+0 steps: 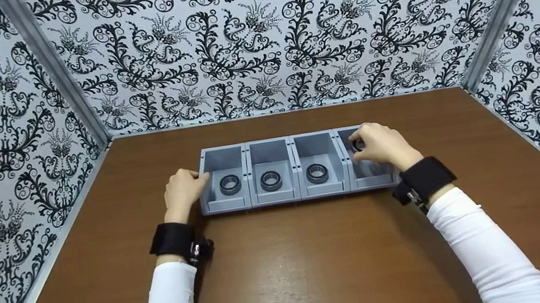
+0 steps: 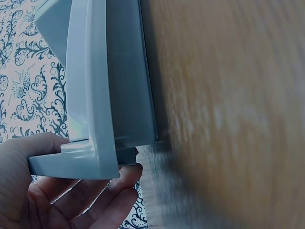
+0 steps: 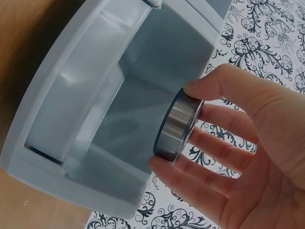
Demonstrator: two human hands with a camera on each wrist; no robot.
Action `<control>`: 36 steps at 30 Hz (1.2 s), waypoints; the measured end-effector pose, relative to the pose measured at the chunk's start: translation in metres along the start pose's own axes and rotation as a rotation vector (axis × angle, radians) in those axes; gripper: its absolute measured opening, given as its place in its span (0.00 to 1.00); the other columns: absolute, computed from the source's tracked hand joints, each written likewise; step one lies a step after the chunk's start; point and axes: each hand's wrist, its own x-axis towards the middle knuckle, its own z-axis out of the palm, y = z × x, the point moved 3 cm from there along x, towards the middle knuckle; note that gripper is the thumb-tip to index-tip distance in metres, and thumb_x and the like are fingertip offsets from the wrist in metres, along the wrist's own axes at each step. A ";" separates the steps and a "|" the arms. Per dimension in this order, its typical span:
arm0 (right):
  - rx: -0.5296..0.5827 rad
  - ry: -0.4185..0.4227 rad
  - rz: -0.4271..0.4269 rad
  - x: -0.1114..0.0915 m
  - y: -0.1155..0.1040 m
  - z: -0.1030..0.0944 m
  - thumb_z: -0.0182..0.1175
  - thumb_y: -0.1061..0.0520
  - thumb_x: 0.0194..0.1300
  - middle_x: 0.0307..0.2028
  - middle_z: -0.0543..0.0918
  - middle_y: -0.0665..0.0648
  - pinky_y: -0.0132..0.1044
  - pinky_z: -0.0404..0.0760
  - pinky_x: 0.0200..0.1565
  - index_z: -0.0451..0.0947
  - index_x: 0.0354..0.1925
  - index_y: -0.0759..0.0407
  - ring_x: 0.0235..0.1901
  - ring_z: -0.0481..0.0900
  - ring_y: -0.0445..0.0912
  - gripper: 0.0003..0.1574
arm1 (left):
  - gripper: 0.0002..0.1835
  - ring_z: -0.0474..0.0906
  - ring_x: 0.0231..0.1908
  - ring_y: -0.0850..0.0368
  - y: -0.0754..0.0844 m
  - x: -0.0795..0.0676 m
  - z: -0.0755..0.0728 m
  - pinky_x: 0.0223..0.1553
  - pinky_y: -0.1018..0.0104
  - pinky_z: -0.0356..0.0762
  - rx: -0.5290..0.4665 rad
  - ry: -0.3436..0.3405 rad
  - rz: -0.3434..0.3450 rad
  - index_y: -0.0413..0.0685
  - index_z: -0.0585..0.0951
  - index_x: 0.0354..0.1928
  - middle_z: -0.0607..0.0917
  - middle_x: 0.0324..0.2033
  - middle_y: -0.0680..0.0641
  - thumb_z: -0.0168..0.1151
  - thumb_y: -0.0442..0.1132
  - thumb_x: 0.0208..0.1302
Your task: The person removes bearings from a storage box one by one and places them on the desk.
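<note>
My right hand (image 1: pixel 382 143) pinches a metal ball bearing (image 3: pixel 177 126) between thumb and fingertips, with its other fingers spread behind. The bearing is held over the rightmost grey bin (image 1: pixel 372 182), whose floor shows bare in the right wrist view. At the other end, my left hand (image 1: pixel 182 191) grips the side wall of the leftmost grey bin (image 2: pixel 97 95), thumb over its edge and fingers curled on the outside. In that bin lies a bearing (image 1: pixel 231 192). The two middle bins hold one bearing (image 1: pixel 272 187) and another bearing (image 1: pixel 318 180), both lying flat.
The bins stand side by side in a row on a brown wooden table (image 1: pixel 286 265). Patterned panels (image 1: pixel 260 42) rise behind and at both sides, joined by grey corner posts (image 1: pixel 60 70). Each wrist wears a black strap (image 1: pixel 172 239) with a camera.
</note>
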 end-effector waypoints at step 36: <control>0.012 -0.010 -0.023 -0.005 -0.004 -0.013 0.64 0.57 0.57 0.62 0.80 0.70 0.64 0.78 0.58 0.80 0.62 0.65 0.61 0.77 0.68 0.34 | 0.26 0.82 0.57 0.30 -0.001 0.000 0.001 0.56 0.40 0.80 -0.003 -0.016 -0.009 0.44 0.86 0.57 0.84 0.60 0.33 0.58 0.56 0.70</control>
